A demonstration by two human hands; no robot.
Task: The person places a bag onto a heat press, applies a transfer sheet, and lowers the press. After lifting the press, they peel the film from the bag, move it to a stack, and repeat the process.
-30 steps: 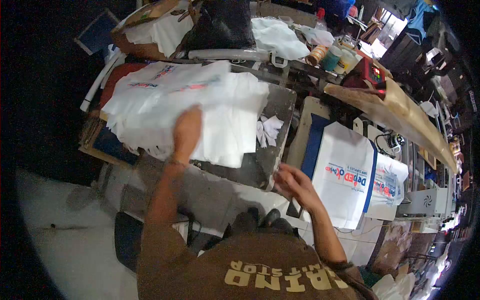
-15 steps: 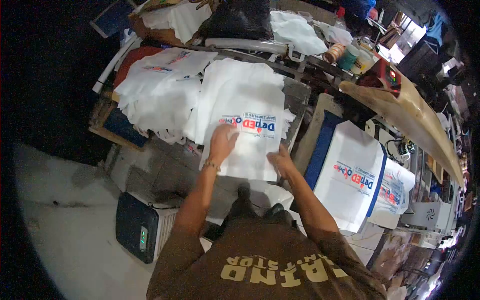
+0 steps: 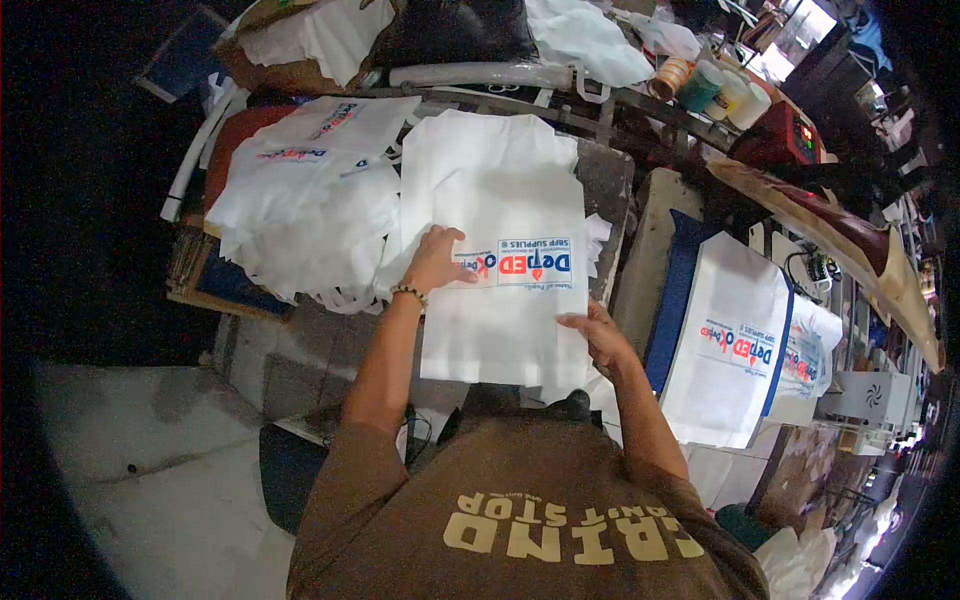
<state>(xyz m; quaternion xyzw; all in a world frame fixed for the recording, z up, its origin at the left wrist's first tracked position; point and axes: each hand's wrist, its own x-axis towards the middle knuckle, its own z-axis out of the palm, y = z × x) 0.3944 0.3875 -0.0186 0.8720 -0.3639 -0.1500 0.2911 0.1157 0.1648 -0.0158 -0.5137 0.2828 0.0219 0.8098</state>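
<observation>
A white printed sheet [image 3: 505,335] lies on a stack of white sheets in the middle, its near end reaching past the stack toward my body. My left hand [image 3: 440,258] rests on its left side with fingers spread, partly over the red and blue print. At the sheet's right edge, my right hand [image 3: 597,335] grips the sheet between thumb and fingers. Left of the stack is a loose pile of white bags [image 3: 310,210], some with the same print. On the right, another printed white sheet [image 3: 720,345] lies over a blue pad [image 3: 668,300].
Jars [image 3: 703,85] and a red device with lit digits [image 3: 790,135] stand at the back right. A curved tan panel [image 3: 830,240] juts out above the blue pad. A dark box [image 3: 290,470] is on the floor at left. White cloth [image 3: 590,45] lies at the back.
The printed sheet has come nearer my body, and my right hand has moved right and slightly down with its edge. The camera view has shifted a little.
</observation>
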